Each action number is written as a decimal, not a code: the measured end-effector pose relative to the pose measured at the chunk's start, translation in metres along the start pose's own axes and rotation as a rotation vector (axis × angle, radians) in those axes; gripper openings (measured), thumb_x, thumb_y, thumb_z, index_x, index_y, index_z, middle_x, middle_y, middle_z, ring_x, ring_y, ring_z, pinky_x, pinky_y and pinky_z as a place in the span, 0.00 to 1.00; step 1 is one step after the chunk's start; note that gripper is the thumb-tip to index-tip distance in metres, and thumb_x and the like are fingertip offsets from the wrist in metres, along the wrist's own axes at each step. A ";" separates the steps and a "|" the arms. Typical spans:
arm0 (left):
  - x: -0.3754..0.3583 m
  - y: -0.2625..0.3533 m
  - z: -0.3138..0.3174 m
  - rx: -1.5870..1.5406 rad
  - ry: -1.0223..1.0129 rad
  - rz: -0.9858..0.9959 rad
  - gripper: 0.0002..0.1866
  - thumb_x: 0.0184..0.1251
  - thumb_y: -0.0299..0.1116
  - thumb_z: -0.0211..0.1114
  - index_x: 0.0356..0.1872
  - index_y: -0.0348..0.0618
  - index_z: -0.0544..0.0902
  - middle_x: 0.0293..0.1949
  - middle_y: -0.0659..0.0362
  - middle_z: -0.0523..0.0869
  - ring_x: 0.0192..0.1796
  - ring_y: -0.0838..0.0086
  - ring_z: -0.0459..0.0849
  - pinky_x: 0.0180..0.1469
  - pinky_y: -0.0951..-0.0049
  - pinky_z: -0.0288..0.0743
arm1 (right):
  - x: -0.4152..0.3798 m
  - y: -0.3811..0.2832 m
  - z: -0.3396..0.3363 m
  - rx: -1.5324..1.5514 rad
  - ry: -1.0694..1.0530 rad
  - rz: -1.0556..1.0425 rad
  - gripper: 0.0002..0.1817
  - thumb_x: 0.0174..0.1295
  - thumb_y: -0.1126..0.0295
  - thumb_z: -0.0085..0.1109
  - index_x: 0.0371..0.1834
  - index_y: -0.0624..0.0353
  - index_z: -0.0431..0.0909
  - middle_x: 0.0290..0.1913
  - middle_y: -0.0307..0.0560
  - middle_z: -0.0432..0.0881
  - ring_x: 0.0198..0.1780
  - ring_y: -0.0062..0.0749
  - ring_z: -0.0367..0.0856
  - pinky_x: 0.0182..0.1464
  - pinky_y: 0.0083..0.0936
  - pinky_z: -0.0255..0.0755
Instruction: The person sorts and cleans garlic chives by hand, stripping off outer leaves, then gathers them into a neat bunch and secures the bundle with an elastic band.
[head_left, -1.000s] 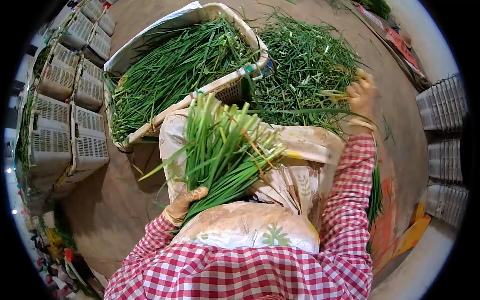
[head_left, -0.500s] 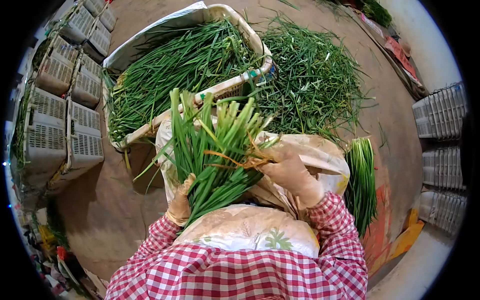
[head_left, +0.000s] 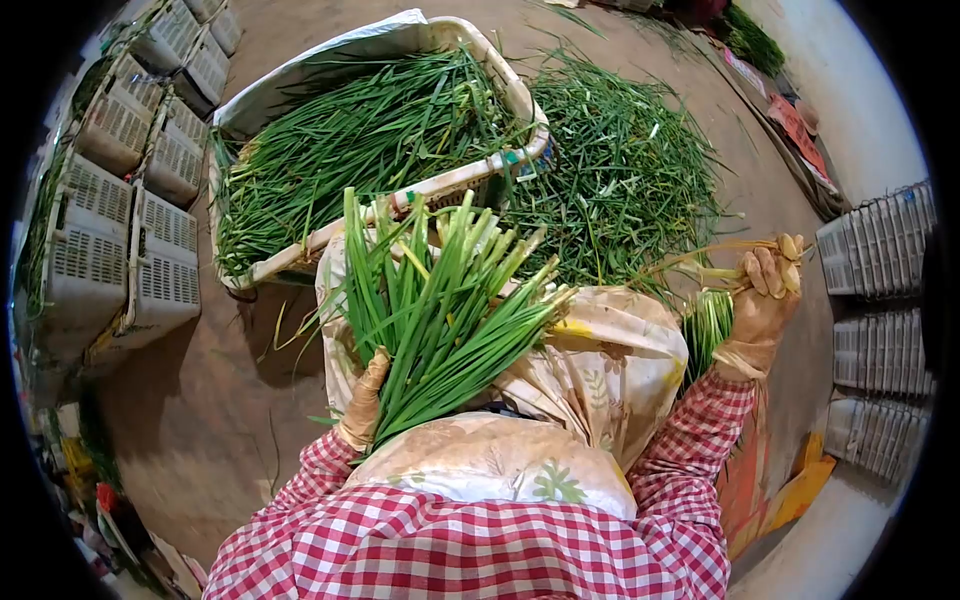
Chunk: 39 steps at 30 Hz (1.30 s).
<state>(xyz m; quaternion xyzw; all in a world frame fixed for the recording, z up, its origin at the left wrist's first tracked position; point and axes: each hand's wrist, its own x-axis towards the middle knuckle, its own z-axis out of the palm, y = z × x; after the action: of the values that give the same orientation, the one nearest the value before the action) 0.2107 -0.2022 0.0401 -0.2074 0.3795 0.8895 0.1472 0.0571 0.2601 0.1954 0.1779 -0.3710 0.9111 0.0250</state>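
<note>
My gloved left hand [head_left: 364, 402] is wrapped round a bunch of green garlic chives [head_left: 440, 330], whose pale cut ends fan upward over my lap. Out to the right, my gloved right hand [head_left: 768, 300] is closed on a few withered yellow-brown leaves [head_left: 705, 262] that trail to the left. Partly behind that hand and wrist, a neat bundle of chives [head_left: 706, 328] lies on the floor. A stained, leaf-printed apron [head_left: 600, 385] covers my lap beneath the bunch.
A large white basket [head_left: 400, 195] full of loose chives stands ahead. To its right lies a heap of scattered green leaves [head_left: 625, 170]. White crates [head_left: 90, 265] are stacked at left, with more grey-white crates [head_left: 882, 345] along the right wall.
My right hand has moved from the bunch far out to the right, carrying the withered leaves away. The left hand keeps its hold, and the bunch's cut ends now spread further right.
</note>
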 end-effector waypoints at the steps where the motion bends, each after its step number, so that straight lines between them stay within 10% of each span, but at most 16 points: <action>1: 0.000 0.004 0.008 0.006 -0.028 0.017 0.21 0.70 0.41 0.55 0.60 0.45 0.73 0.53 0.65 0.78 0.50 0.81 0.77 0.51 0.79 0.74 | 0.001 0.011 0.016 0.006 -0.013 0.004 0.07 0.66 0.65 0.50 0.41 0.54 0.75 0.36 0.34 0.77 0.28 0.16 0.70 0.27 0.16 0.67; 4: 0.005 -0.008 -0.002 0.182 0.035 0.071 0.21 0.71 0.42 0.55 0.60 0.42 0.73 0.53 0.64 0.77 0.53 0.79 0.75 0.56 0.78 0.69 | -0.011 0.076 0.063 -1.150 0.032 0.087 0.08 0.65 0.67 0.52 0.44 0.54 0.75 0.35 0.40 0.80 0.29 0.19 0.74 0.30 0.16 0.70; 7: -0.002 0.004 0.022 0.266 0.041 0.096 0.24 0.70 0.44 0.55 0.59 0.38 0.72 0.54 0.60 0.76 0.56 0.75 0.72 0.59 0.75 0.63 | -0.019 0.130 0.130 -1.180 -0.201 0.646 0.18 0.57 0.65 0.62 0.51 0.55 0.75 0.42 0.50 0.83 0.41 0.39 0.83 0.42 0.26 0.75; 9: -0.014 0.022 0.068 0.509 0.058 0.362 0.28 0.68 0.42 0.57 0.65 0.42 0.63 0.60 0.57 0.70 0.57 0.71 0.73 0.57 0.73 0.69 | -0.029 0.158 0.134 -1.271 -0.237 0.520 0.24 0.54 0.64 0.65 0.56 0.56 0.74 0.45 0.53 0.83 0.43 0.38 0.83 0.44 0.27 0.74; 11: -0.008 0.016 0.053 0.926 0.032 0.523 0.24 0.68 0.44 0.56 0.56 0.36 0.73 0.53 0.57 0.77 0.53 0.67 0.73 0.57 0.70 0.65 | -0.044 0.175 0.122 -1.219 -0.221 0.329 0.22 0.54 0.73 0.65 0.54 0.59 0.75 0.37 0.41 0.84 0.33 0.20 0.77 0.36 0.16 0.71; 14: -0.021 0.031 0.083 1.122 0.148 0.677 0.24 0.69 0.45 0.54 0.58 0.36 0.71 0.54 0.56 0.76 0.55 0.66 0.73 0.59 0.68 0.63 | -0.038 0.147 0.124 -0.538 0.077 0.785 0.08 0.57 0.75 0.61 0.38 0.64 0.82 0.32 0.40 0.82 0.28 0.13 0.74 0.31 0.10 0.67; 18: -0.016 0.017 0.065 0.664 0.071 0.320 0.25 0.70 0.48 0.53 0.58 0.37 0.71 0.54 0.59 0.76 0.54 0.73 0.73 0.57 0.70 0.65 | -0.032 0.125 0.118 -0.149 0.182 0.895 0.12 0.59 0.70 0.61 0.45 0.63 0.78 0.34 0.44 0.83 0.26 0.15 0.74 0.24 0.11 0.68; 23: -0.005 -0.003 0.036 0.597 -0.027 0.178 0.28 0.68 0.50 0.55 0.57 0.36 0.71 0.48 0.59 0.78 0.47 0.74 0.73 0.53 0.71 0.66 | -0.001 0.086 0.089 0.450 -0.169 0.297 0.05 0.65 0.68 0.53 0.31 0.55 0.71 0.23 0.35 0.69 0.20 0.09 0.63 0.18 0.11 0.66; 24: -0.007 -0.002 0.032 0.653 -0.004 0.153 0.28 0.68 0.50 0.56 0.57 0.36 0.71 0.46 0.57 0.79 0.46 0.72 0.74 0.52 0.71 0.67 | 0.003 0.077 0.106 0.094 0.174 0.032 0.07 0.65 0.68 0.52 0.29 0.53 0.68 0.22 0.34 0.67 0.22 0.09 0.65 0.22 0.13 0.69; 27: -0.011 0.003 0.044 0.844 0.059 0.240 0.27 0.68 0.49 0.56 0.58 0.37 0.71 0.43 0.55 0.81 0.45 0.68 0.77 0.50 0.71 0.67 | 0.019 0.072 0.133 -0.226 0.253 -0.102 0.05 0.65 0.69 0.53 0.31 0.53 0.71 0.20 0.34 0.69 0.21 0.10 0.68 0.24 0.11 0.68; 32: -0.025 0.001 0.041 1.443 0.000 0.449 0.27 0.70 0.48 0.52 0.62 0.41 0.68 0.46 0.53 0.81 0.46 0.64 0.79 0.49 0.68 0.69 | 0.025 0.131 0.171 -1.877 -0.504 0.725 0.34 0.53 0.54 0.65 0.63 0.51 0.68 0.26 0.47 0.81 0.26 0.30 0.80 0.31 0.29 0.75; 35: -0.027 -0.010 0.023 1.688 -0.011 0.646 0.23 0.71 0.42 0.53 0.63 0.44 0.68 0.52 0.59 0.79 0.51 0.68 0.78 0.47 0.68 0.73 | 0.014 0.163 0.140 -1.851 -0.535 0.404 0.33 0.51 0.52 0.67 0.61 0.50 0.71 0.31 0.46 0.83 0.35 0.40 0.83 0.36 0.34 0.76; 39: -0.029 -0.006 0.037 0.529 -0.098 0.366 0.15 0.68 0.31 0.58 0.54 0.40 0.76 0.43 0.62 0.82 0.41 0.76 0.79 0.42 0.75 0.73 | 0.017 0.172 0.127 -1.834 -0.514 0.351 0.30 0.51 0.56 0.67 0.56 0.56 0.73 0.30 0.49 0.83 0.33 0.34 0.82 0.37 0.30 0.75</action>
<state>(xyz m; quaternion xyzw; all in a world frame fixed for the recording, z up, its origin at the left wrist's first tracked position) 0.2290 -0.1741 0.0731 -0.0472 0.6209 0.7807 0.0520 0.0494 0.0471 0.1708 0.2249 -0.9531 0.1919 -0.0642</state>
